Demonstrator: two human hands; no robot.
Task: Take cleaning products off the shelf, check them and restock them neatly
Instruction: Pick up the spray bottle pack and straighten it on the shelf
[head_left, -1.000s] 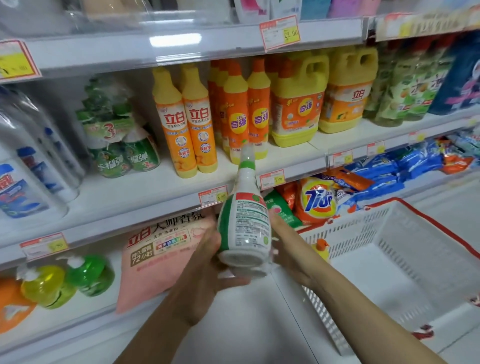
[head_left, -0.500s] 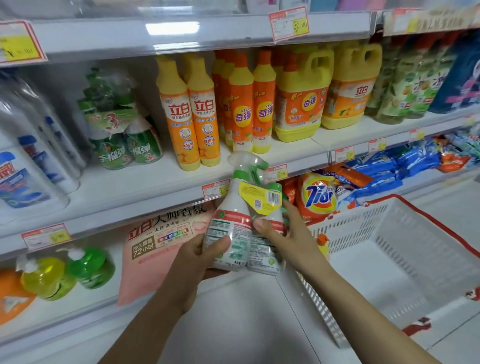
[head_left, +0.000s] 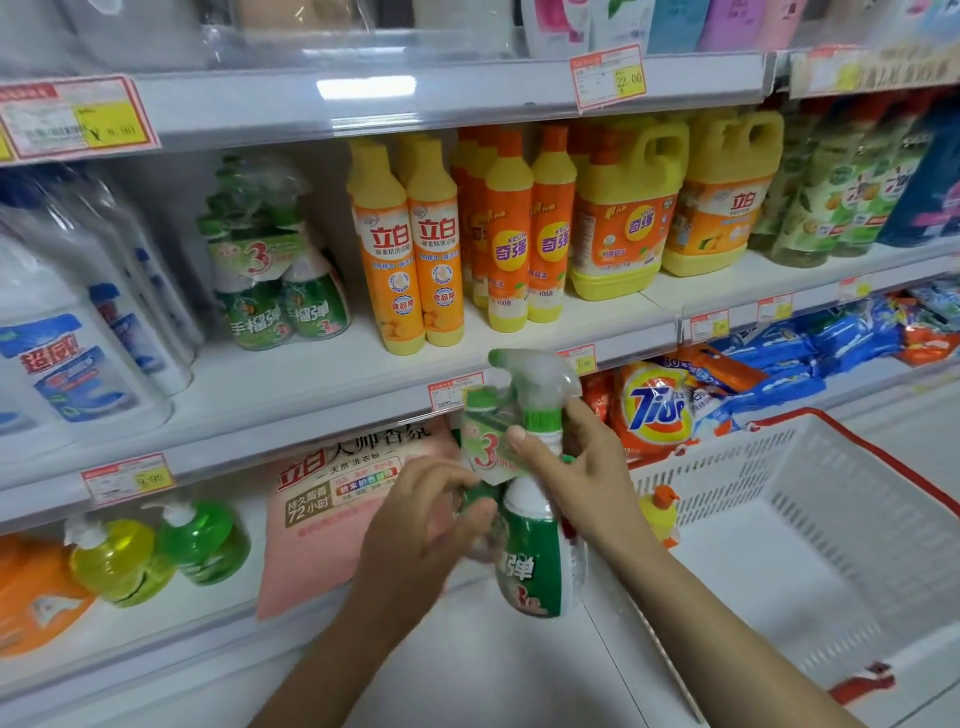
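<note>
I hold a shrink-wrapped green and white spray bottle pack (head_left: 535, 551) upright in front of the middle shelf (head_left: 332, 384). My right hand (head_left: 587, 478) grips its neck just under the trigger head. My left hand (head_left: 415, 525) holds the left bottle's body from the side. A matching green pack (head_left: 275, 291) stands on the middle shelf to the upper left, with a bare gap in front of it.
Yellow and orange dish soap bottles (head_left: 410, 249) and jugs (head_left: 623, 218) fill the middle shelf. White bottles (head_left: 78, 353) stand at the left. A pink powder bag (head_left: 332, 499) and Tide bags (head_left: 654, 405) lie below. A white basket (head_left: 810, 519) sits at the right.
I have turned the pack from its back label and base to its green front, upright. My right hand moved up to the neck, and my left hand shifted along the side.
</note>
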